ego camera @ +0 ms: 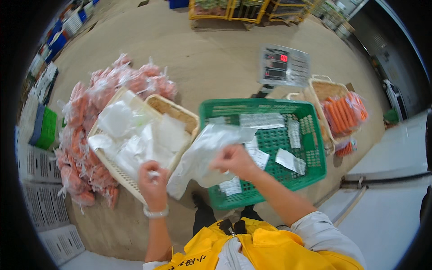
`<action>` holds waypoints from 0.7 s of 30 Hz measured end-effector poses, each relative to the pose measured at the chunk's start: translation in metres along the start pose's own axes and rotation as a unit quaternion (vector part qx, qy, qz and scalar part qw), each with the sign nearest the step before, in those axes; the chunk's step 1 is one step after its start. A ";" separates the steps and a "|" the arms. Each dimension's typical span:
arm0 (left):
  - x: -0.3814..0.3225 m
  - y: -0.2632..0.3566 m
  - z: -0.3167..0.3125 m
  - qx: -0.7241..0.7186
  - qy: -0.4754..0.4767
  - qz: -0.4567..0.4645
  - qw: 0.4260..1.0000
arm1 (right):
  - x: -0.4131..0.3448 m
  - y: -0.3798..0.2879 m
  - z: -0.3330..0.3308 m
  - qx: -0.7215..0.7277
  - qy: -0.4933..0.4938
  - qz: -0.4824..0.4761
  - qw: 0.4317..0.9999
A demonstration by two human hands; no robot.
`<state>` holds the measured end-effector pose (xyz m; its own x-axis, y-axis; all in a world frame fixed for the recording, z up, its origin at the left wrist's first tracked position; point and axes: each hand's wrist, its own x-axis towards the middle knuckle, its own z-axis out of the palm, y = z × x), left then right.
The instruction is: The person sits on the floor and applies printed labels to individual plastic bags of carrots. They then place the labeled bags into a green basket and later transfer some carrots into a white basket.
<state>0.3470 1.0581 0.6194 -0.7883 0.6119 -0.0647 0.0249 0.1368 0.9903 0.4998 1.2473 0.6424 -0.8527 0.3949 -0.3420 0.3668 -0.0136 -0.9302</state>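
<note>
My right hand (233,161) is closed on a clear plastic bag (199,158), which hangs loosely between my hands, partly over the near left of a green plastic crate (320,145). My left hand (153,180) has its fingers curled around a small bit of white plastic, just left of that bag. Under and beyond the left hand, a cream basket (114,175) holds a heap of clear plastic bags (135,145). Several paper slips with print, one of them a crumpled slip (290,161), lie in the green crate.
Bagged carrots (77,141) are piled on the floor at left. A scale display (283,65) stands behind the crate. At right, more bagged carrots (342,113) rest on a cream basket (317,84). Yellow wheeled cages (229,13) stand far back; white panels (388,209) are near right.
</note>
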 end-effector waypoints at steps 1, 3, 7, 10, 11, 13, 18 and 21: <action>-0.018 0.008 0.023 -0.079 -0.085 -0.063 0.991 | -0.020 0.005 -0.002 -0.097 0.006 -0.031 0.995; -0.048 0.018 0.079 -0.016 -0.245 -0.049 0.968 | -0.051 0.017 0.001 -0.281 0.132 -0.266 0.913; -0.094 0.035 0.172 -0.298 -0.112 -0.090 0.944 | -0.123 0.058 -0.060 -0.147 0.102 -0.155 0.971; -0.116 0.037 0.220 -0.302 -0.168 -0.140 0.928 | -0.174 0.084 -0.110 0.340 0.010 -0.012 0.940; -0.117 0.033 0.232 -0.277 -0.242 -0.148 0.918 | -0.191 0.090 -0.126 0.514 -0.041 0.030 0.856; -0.104 0.027 0.226 -0.095 -0.374 -0.075 0.920 | -0.220 0.099 -0.164 0.608 -0.019 0.040 0.793; -0.071 0.002 0.198 0.236 -0.188 0.068 0.951 | -0.270 0.094 -0.236 0.567 0.070 -0.075 0.817; -0.075 0.011 0.219 0.415 -0.070 0.194 0.886 | -0.291 0.076 -0.249 0.481 0.036 -0.116 0.868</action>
<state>0.5411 1.1840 0.6082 -0.5385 0.8212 0.1887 0.7668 0.3849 0.5136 0.8682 1.3599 0.7041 -0.8236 0.5461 -0.1531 -0.3227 -0.6732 -0.6653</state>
